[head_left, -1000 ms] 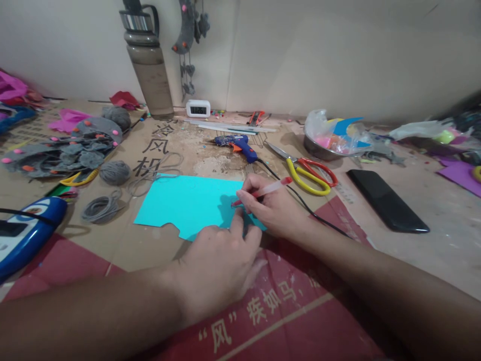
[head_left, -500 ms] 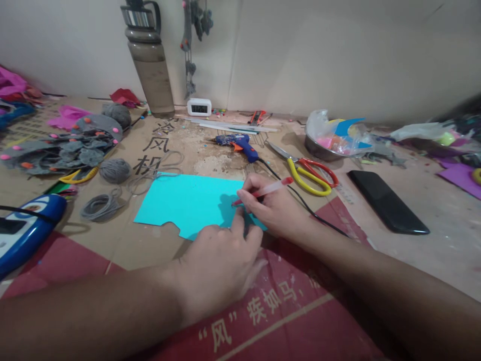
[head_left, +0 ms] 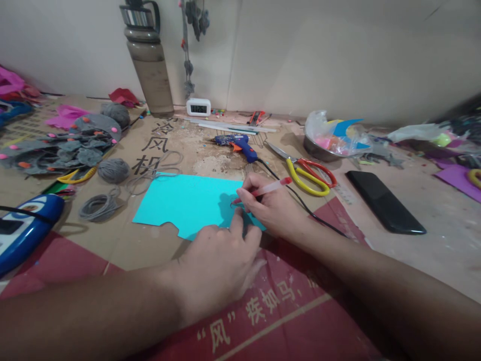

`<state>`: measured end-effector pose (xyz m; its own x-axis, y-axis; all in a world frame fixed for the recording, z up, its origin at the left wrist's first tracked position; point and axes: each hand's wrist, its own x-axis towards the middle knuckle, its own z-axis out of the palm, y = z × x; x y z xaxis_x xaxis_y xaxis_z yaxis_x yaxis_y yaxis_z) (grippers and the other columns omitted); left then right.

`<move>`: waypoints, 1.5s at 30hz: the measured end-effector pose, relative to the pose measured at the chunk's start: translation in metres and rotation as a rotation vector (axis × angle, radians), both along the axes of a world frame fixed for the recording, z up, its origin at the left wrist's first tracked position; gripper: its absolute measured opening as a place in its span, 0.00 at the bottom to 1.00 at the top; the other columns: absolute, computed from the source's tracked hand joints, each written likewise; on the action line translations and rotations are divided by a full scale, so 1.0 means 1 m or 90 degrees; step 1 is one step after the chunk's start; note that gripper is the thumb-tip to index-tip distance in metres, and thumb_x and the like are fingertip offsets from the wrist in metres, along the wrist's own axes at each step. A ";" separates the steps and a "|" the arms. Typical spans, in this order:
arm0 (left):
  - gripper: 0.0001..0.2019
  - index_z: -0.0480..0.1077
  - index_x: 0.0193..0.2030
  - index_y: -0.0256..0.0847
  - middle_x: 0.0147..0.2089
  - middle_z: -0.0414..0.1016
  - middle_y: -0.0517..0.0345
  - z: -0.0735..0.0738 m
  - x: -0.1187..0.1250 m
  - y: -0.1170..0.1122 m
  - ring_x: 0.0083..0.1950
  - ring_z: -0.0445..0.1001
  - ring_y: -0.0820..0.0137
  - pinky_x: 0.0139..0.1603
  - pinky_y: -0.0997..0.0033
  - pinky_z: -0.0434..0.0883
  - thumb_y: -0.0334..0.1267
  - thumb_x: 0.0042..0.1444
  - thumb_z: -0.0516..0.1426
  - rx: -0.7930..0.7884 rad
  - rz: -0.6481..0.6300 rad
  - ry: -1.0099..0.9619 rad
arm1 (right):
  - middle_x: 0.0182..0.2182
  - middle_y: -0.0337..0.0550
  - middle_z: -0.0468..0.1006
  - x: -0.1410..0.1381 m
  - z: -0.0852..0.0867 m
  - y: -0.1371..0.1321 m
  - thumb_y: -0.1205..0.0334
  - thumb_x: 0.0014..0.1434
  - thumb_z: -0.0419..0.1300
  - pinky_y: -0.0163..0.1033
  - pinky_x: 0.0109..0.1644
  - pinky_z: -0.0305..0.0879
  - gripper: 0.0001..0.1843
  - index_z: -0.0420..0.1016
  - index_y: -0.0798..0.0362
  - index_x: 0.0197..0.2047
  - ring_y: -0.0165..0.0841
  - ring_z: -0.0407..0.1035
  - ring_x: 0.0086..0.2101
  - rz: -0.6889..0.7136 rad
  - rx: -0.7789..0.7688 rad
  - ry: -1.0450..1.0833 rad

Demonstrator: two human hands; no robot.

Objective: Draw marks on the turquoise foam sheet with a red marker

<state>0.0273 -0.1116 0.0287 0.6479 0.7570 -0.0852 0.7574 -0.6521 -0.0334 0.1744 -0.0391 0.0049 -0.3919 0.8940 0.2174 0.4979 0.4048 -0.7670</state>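
A sheet of turquoise paper (head_left: 184,200) lies flat on the cardboard, with a rounded notch cut in its near edge. My right hand (head_left: 266,200) grips a red pen (head_left: 268,188) with a clear barrel. The pen's tip rests on the sheet toward its right side, where a short dark line shows. My left hand (head_left: 223,255) lies on the near edge of the paper, its fingers spread and one fingertip just below the pen tip. Part of the sheet is hidden under both hands.
Behind the paper lie a blue glue gun (head_left: 240,145) with its cord and red-yellow scissors (head_left: 308,173). A black phone (head_left: 385,200) is at right, a metal bowl (head_left: 319,148) behind it. Grey yarn (head_left: 112,170) and a blue-white device (head_left: 30,230) are at left. A bottle (head_left: 150,75) stands at the back.
Both hands keep nearly the same place, with the pen tip still on the paper. The whole view has shifted very slightly.
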 end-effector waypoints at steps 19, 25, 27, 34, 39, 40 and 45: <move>0.19 0.61 0.53 0.34 0.54 0.68 0.34 0.002 -0.001 -0.001 0.31 0.77 0.59 0.24 0.63 0.73 0.44 0.63 0.44 0.010 0.000 0.003 | 0.24 0.36 0.70 0.001 -0.001 0.000 0.56 0.63 0.51 0.35 0.31 0.60 0.11 0.62 0.50 0.30 0.29 0.67 0.27 -0.009 0.016 -0.039; 0.18 0.61 0.53 0.34 0.52 0.69 0.36 0.001 0.000 -0.001 0.31 0.77 0.58 0.23 0.62 0.73 0.44 0.63 0.43 0.008 -0.008 -0.008 | 0.24 0.37 0.71 0.000 0.001 -0.001 0.55 0.63 0.52 0.36 0.31 0.61 0.11 0.62 0.50 0.30 0.30 0.68 0.27 -0.019 0.012 -0.044; 0.19 0.61 0.53 0.33 0.50 0.69 0.36 0.001 0.000 -0.001 0.32 0.77 0.57 0.23 0.62 0.73 0.44 0.63 0.44 0.008 -0.006 -0.015 | 0.24 0.37 0.71 -0.001 0.001 -0.001 0.56 0.63 0.52 0.36 0.31 0.61 0.11 0.63 0.50 0.30 0.30 0.68 0.28 -0.019 0.011 -0.039; 0.17 0.61 0.52 0.34 0.58 0.64 0.31 0.000 0.000 -0.003 0.33 0.77 0.58 0.26 0.61 0.73 0.44 0.63 0.44 0.005 -0.004 -0.004 | 0.23 0.36 0.69 -0.001 0.000 -0.001 0.55 0.62 0.53 0.35 0.31 0.61 0.12 0.62 0.50 0.29 0.28 0.65 0.26 -0.031 0.002 0.040; 0.16 0.62 0.50 0.36 0.60 0.63 0.33 0.000 0.000 -0.002 0.35 0.78 0.58 0.29 0.60 0.74 0.45 0.64 0.45 -0.009 0.002 0.000 | 0.22 0.34 0.68 0.001 -0.003 0.000 0.52 0.63 0.54 0.34 0.31 0.62 0.14 0.62 0.51 0.30 0.26 0.64 0.25 -0.064 -0.018 0.155; 0.17 0.62 0.50 0.36 0.60 0.64 0.33 0.000 0.000 -0.002 0.35 0.78 0.58 0.29 0.60 0.74 0.45 0.64 0.45 -0.012 0.003 0.000 | 0.22 0.34 0.68 0.002 -0.003 0.000 0.52 0.63 0.54 0.34 0.31 0.62 0.14 0.62 0.51 0.30 0.26 0.64 0.25 -0.068 -0.019 0.168; 0.17 0.63 0.49 0.36 0.59 0.65 0.33 0.003 -0.001 -0.002 0.36 0.77 0.55 0.29 0.57 0.75 0.46 0.64 0.44 -0.001 0.003 -0.009 | 0.26 0.35 0.69 0.006 -0.003 -0.001 0.50 0.62 0.54 0.34 0.32 0.63 0.12 0.64 0.51 0.35 0.26 0.65 0.26 -0.059 -0.014 0.182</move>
<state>0.0265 -0.1136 0.0318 0.6452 0.7601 -0.0772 0.7611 -0.6482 -0.0219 0.1806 -0.0398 0.0021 -0.2332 0.9291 0.2871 0.2941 0.3488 -0.8899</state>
